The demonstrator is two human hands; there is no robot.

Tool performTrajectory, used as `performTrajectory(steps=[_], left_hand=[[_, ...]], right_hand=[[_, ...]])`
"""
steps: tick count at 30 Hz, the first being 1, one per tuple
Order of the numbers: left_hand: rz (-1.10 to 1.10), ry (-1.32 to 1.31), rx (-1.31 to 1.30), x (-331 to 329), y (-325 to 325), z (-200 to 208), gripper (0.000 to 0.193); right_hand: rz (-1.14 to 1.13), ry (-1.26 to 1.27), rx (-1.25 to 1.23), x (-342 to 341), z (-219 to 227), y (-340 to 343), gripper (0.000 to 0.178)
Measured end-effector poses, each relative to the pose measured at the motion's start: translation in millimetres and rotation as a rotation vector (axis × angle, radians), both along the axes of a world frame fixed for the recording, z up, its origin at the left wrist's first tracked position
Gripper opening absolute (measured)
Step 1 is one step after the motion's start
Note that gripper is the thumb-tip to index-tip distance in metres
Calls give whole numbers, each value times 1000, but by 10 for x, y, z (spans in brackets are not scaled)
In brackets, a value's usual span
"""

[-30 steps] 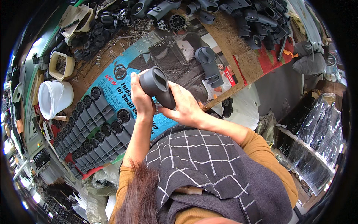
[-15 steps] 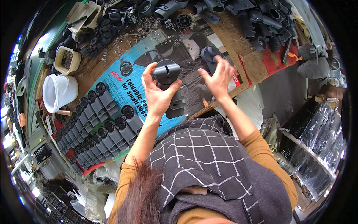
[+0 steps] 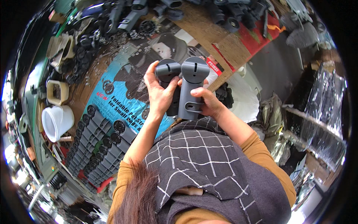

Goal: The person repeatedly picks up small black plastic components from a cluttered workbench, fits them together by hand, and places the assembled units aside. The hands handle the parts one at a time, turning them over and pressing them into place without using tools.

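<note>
In my left hand point(image 3: 159, 93) is a dark grey plastic tube part point(image 3: 167, 71) with a rounded, slotted head; my fingers and thumb close round the head. Its lower body runs down behind and is partly hidden. My right hand point(image 3: 209, 101) grips a second grey plastic tube fitting point(image 3: 189, 98), thumb across its front. This one has a slotted round head at the top and an oval hole in a tab near its lower end. The two parts are side by side, close together, above the blue printed cardboard point(image 3: 125, 72).
Rows of similar grey parts point(image 3: 93, 138) lie to the left. Beyond them stand a white bucket point(image 3: 59, 122) and a cream tub point(image 3: 56, 92). More black fittings point(image 3: 134, 16) are heaped at the far edge. A white sack point(image 3: 240, 100) sits right of the bench.
My right hand has taken hold of the second fitting from the bench and brought it beside the left one. The view has turned; my left hand still grips its part.
</note>
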State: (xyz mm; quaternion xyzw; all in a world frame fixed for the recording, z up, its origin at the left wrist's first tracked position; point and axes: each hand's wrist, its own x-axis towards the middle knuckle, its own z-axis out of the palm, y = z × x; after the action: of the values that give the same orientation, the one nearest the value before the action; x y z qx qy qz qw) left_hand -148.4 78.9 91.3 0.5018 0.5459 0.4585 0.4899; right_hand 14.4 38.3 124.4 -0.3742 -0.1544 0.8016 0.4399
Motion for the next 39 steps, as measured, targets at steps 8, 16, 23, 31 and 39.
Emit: performTrajectory(steps=[8, 16, 23, 31, 39], left_hand=[[-160, 163, -67, -87, -24, -101, 35], [-124, 45, -189, -177, -133, -236, 25], [-18, 102, -157, -424, -157, -229, 24], [129, -20, -174, -663, -188, -38, 22], [234, -8, -211, -1004, -43, -11, 21]], right_hand=[[-288, -647, -345, 1739, -497, -749, 44], [-48, -1069, -382, 2341, -1826, -1302, 42], [100, -1883, -323, 2143, -1697, -857, 49], [-373, -1510, 891, 493, -667, 2347, 55], [-192, -1787, 811, 36, -388, 3096, 61]])
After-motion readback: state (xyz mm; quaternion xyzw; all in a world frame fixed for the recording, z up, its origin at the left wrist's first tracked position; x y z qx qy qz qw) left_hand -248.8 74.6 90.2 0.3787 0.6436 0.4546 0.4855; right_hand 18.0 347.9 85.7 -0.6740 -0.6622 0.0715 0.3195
